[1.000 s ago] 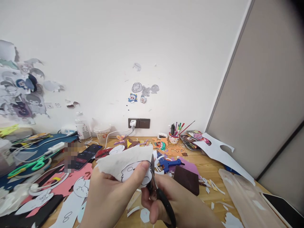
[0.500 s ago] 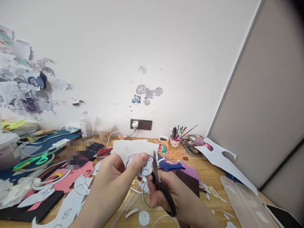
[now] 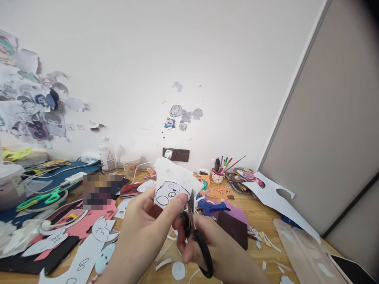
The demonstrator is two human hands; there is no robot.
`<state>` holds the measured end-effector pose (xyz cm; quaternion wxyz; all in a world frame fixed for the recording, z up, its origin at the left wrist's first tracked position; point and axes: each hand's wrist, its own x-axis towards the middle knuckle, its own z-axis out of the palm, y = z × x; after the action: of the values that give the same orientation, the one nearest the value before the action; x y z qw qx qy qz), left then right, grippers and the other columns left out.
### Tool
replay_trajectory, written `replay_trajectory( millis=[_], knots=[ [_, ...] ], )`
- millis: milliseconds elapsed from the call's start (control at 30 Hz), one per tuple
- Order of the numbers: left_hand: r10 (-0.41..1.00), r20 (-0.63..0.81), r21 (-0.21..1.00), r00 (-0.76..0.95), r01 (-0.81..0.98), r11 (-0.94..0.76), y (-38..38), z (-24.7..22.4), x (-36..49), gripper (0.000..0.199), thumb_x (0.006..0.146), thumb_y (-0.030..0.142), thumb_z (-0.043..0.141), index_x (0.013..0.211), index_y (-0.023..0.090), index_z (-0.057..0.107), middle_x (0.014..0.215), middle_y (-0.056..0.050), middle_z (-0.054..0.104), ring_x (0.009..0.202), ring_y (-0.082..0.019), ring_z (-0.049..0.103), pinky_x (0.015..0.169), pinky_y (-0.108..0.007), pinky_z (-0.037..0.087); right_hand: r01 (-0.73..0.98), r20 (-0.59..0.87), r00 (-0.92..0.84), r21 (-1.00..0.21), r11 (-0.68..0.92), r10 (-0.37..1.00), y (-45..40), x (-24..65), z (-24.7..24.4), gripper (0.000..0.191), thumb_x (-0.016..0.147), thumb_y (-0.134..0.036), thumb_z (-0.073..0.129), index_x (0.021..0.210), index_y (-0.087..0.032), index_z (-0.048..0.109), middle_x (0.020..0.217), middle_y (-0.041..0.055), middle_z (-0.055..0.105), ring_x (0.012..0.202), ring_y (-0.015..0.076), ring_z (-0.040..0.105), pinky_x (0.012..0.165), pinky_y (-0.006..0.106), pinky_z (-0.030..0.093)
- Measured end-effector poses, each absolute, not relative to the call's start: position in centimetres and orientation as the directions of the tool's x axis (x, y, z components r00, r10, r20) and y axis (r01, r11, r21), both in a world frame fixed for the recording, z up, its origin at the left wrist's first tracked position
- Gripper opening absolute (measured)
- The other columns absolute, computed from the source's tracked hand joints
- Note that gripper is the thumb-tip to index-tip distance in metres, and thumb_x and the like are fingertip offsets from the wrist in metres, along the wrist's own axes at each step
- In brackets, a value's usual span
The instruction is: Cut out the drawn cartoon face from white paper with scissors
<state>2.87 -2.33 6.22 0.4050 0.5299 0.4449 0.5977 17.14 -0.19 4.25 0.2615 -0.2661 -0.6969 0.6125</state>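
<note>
My left hand (image 3: 148, 228) pinches a white sheet of paper (image 3: 174, 181) with a black-outlined cartoon face drawn on it, thumb on the drawing's lower right edge. The sheet stands nearly upright above the desk. My right hand (image 3: 216, 248) grips black-handled scissors (image 3: 195, 232), fingers through the loops, with the blades pointing up and meeting the paper's right edge beside the drawing.
The wooden desk (image 3: 263, 213) is littered with paper scraps, foam sheets, a blue glue gun (image 3: 211, 206), a dark brown pad (image 3: 233, 228), green scissors (image 3: 38, 199), a pen cup (image 3: 218, 175), a bottle (image 3: 107, 156) and cables. A grey panel (image 3: 331, 126) stands at the right.
My left hand has turned the paper from lying flat to standing more upright, showing the drawn face. The scissors have shifted slightly left and lower along its edge.
</note>
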Motion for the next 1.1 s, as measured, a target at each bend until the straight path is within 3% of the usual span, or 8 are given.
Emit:
replay_trajectory(
  millis=[267, 500, 667, 800, 967, 1100],
  knots=[
    [0.942, 0.255, 0.966, -0.217, 0.027, -0.256, -2.7, 6.0, 3.5, 0.027, 0.073, 0.040, 0.061, 0.058, 0.020, 0.049, 0.040, 0.007, 0.053, 0.034, -0.010, 0.052, 0.035, -0.018, 0.042, -0.034, 0.111, -0.746, -0.991, 0.129, 0.657, -0.1, 17.0, 4.0, 0.036, 0.070, -0.042, 0.071, 0.074, -0.017, 0.046, 0.068, -0.0043, 0.042, 0.059, 0.0081, 0.034, 0.053, 0.022, 0.027],
    [0.910, 0.291, 0.956, -0.294, 0.119, -0.267, -2.6, 5.7, 3.3, 0.027, 0.072, 0.039, 0.061, 0.057, 0.020, 0.048, 0.042, 0.007, 0.050, 0.038, -0.010, 0.052, 0.037, -0.018, 0.041, 0.039, 0.123, -0.708, -0.976, 0.213, 0.695, -0.3, 16.8, 3.9, 0.040, 0.071, -0.052, 0.066, 0.071, -0.017, 0.045, 0.068, -0.0046, 0.036, 0.061, 0.0092, 0.031, 0.054, 0.022, 0.025],
    [0.880, 0.317, 0.948, -0.353, 0.131, -0.289, -2.7, 5.9, 3.5, 0.028, 0.073, 0.039, 0.056, 0.055, 0.020, 0.046, 0.041, 0.006, 0.044, 0.039, -0.009, 0.043, 0.038, -0.020, 0.035, 0.089, 0.083, -0.704, -0.975, 0.204, 0.705, -0.1, 17.1, 3.8, 0.045, 0.068, -0.057, 0.066, 0.070, -0.017, 0.047, 0.064, -0.0048, 0.036, 0.060, 0.0096, 0.032, 0.054, 0.023, 0.026],
    [0.881, 0.317, 0.948, -0.352, 0.103, -0.301, -3.1, 6.4, 3.9, 0.029, 0.073, 0.038, 0.056, 0.054, 0.020, 0.044, 0.040, 0.007, 0.041, 0.038, -0.008, 0.039, 0.039, -0.020, 0.032, 0.107, 0.032, -0.724, -0.982, 0.158, 0.690, -0.2, 17.2, 4.0, 0.048, 0.065, -0.060, 0.066, 0.069, -0.017, 0.046, 0.064, -0.0043, 0.038, 0.059, 0.0091, 0.033, 0.054, 0.023, 0.026],
    [0.837, 0.432, 0.899, -0.335, 0.225, -0.374, -3.0, 6.1, 3.5, 0.028, 0.071, 0.034, 0.060, 0.051, 0.020, 0.047, 0.041, 0.007, 0.044, 0.039, -0.007, 0.038, 0.038, -0.019, 0.028, 0.097, 0.023, -0.712, -0.987, 0.131, 0.702, -0.6, 17.2, 4.5, 0.053, 0.060, -0.065, 0.067, 0.075, -0.017, 0.048, 0.065, -0.0041, 0.043, 0.057, 0.0083, 0.033, 0.051, 0.022, 0.025],
    [0.851, 0.466, 0.868, -0.241, 0.313, -0.386, -2.7, 5.6, 2.5, 0.028, 0.074, 0.038, 0.059, 0.054, 0.021, 0.048, 0.042, 0.007, 0.045, 0.039, -0.008, 0.038, 0.038, -0.020, 0.029, 0.095, 0.020, -0.731, -0.987, 0.131, 0.683, -0.6, 17.3, 4.6, 0.044, 0.065, -0.053, 0.071, 0.072, -0.017, 0.047, 0.064, -0.0046, 0.041, 0.057, 0.0076, 0.033, 0.050, 0.021, 0.026]
  ],
)
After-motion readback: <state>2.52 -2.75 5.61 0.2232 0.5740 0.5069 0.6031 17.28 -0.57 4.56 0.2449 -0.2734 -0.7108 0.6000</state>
